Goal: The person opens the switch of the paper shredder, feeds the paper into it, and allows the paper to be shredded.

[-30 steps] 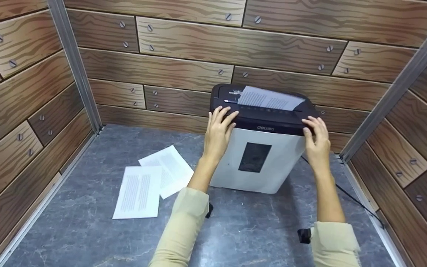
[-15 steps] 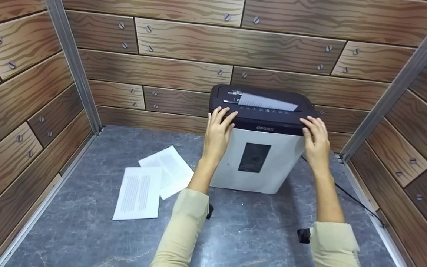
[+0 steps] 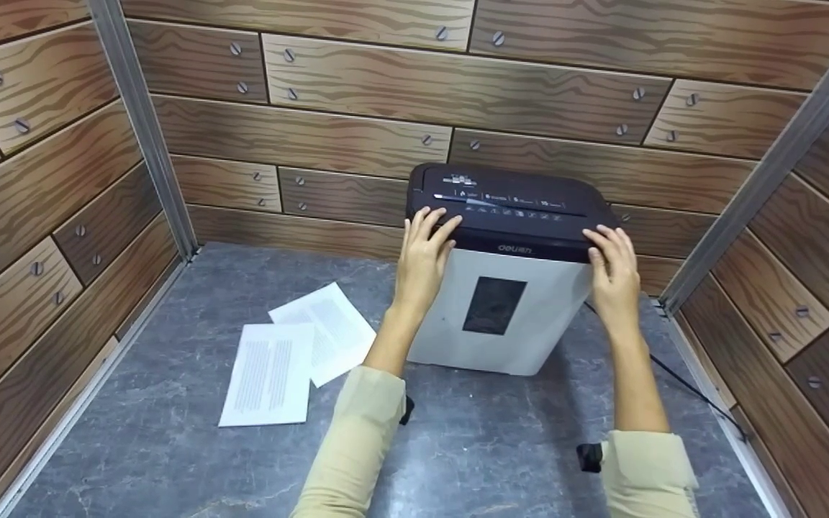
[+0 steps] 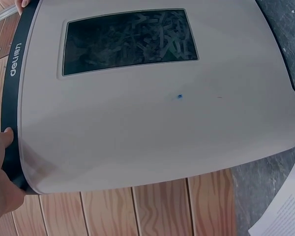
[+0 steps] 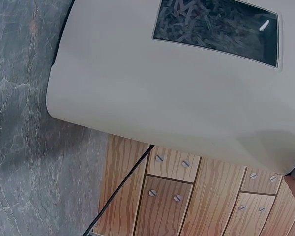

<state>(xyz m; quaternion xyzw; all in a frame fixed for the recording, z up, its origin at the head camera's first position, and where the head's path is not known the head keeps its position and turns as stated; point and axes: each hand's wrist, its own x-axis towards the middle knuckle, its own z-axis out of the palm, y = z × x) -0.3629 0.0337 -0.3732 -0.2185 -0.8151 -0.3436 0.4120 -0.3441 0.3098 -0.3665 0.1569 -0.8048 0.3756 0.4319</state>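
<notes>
A paper shredder (image 3: 504,302) with a black top and a white body stands upright on the dark floor. My left hand (image 3: 420,262) rests on its left front top corner, fingers spread over the edge. In the left wrist view its thumb (image 4: 9,137) lies against the black band. At the opposite corner, my right hand (image 3: 614,277) rests with fingertips on the top edge and thumb down the front. Only a thin pale sliver of paper (image 3: 483,202) shows in the slot. Shredded strips (image 5: 201,22) fill the bin behind the dark window.
Two printed sheets lie left of the shredder: a front sheet (image 3: 267,374) overlapping a tilted sheet (image 3: 335,327). A black power cord (image 3: 699,392) runs from behind the shredder toward the right wall. Wood-patterned panels (image 3: 357,72) enclose the back and sides.
The printed sheet in the shredder's slot has sunk down into it until only a sliver shows. Both hands have stayed where they were.
</notes>
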